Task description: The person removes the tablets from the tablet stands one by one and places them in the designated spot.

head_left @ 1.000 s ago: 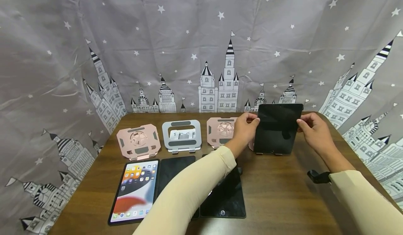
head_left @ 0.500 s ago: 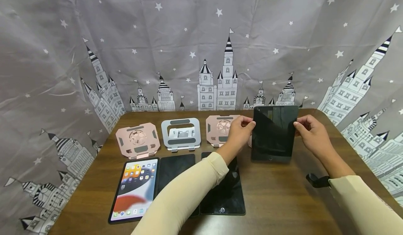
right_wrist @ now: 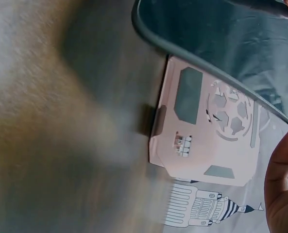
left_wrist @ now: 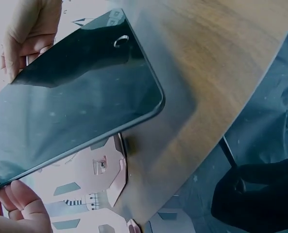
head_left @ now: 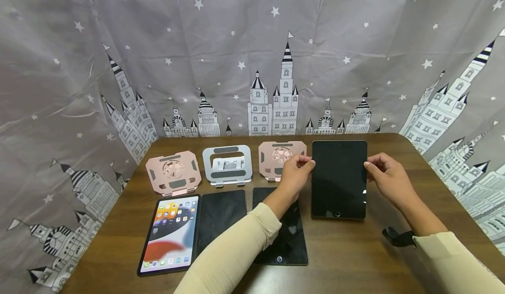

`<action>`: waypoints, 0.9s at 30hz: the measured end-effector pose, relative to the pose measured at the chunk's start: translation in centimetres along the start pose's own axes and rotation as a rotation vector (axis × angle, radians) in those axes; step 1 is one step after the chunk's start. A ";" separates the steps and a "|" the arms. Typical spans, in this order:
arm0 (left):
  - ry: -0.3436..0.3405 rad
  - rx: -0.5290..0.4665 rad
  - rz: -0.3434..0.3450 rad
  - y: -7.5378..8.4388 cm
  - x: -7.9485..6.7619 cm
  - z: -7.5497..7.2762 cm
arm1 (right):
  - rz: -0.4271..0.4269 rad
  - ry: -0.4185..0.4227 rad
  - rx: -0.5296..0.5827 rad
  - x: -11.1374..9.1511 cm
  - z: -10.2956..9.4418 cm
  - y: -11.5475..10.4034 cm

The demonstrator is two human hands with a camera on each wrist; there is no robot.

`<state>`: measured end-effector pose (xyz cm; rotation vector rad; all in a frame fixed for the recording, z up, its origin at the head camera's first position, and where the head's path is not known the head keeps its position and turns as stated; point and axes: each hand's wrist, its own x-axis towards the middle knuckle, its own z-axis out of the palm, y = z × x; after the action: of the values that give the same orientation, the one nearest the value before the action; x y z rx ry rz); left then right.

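A black tablet (head_left: 339,180) with a dark screen is held up in front of me, its home button at the bottom. My left hand (head_left: 293,175) pinches its left edge, and my right hand (head_left: 388,178) pinches the right edge. In the left wrist view the tablet's lower corner hangs apart from the table and casts a shadow. Behind the tablet, the right wrist view has a pink tablet stand (right_wrist: 204,131) with round cutouts and grey pads; the tablet hides this stand in the head view.
Two more pink stands (head_left: 173,173) (head_left: 272,154) and a light blue stand (head_left: 228,180) line the wooden table's (head_left: 335,250) back. Before them lie a lit tablet (head_left: 169,235) and two dark tablets (head_left: 221,215) (head_left: 289,241), partly under my left arm. A grey castle-print curtain (head_left: 221,35) hangs behind.
Both hands have drawn the tablet off its stand, toward me and slightly left. It was resting on the stand's lower hooks one second ago.
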<state>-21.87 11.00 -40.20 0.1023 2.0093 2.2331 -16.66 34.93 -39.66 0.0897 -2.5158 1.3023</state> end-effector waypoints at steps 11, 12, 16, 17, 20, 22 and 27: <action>-0.038 0.041 -0.124 -0.8 -0.8 -0.8 | 0.055 -0.113 0.048 -1.1 0.5 0.9; -0.044 0.047 -0.130 -1.0 -0.8 -0.9 | 0.063 -0.126 0.060 -1.2 0.6 1.0; -0.075 0.086 -0.152 -1.3 -1.0 -1.4 | 0.106 -0.192 0.101 -1.2 0.8 1.4; -0.085 0.094 -0.160 -1.4 -1.1 -1.6 | 0.117 -0.207 0.105 -1.3 0.9 1.4; -0.110 0.119 -0.184 -1.7 -1.3 -1.9 | 0.147 -0.250 0.118 -1.4 1.0 1.6; -0.127 0.138 -0.202 -2.0 -1.4 -2.2 | 0.168 -0.287 0.135 -1.5 1.1 1.7; -0.168 0.210 -0.232 -2.8 -1.9 -2.5 | 0.237 -0.393 0.186 -2.1 1.3 2.0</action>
<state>-20.21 8.50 -43.16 0.0710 2.0417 1.8105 -15.42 34.88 -42.59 0.0979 -2.7860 1.7631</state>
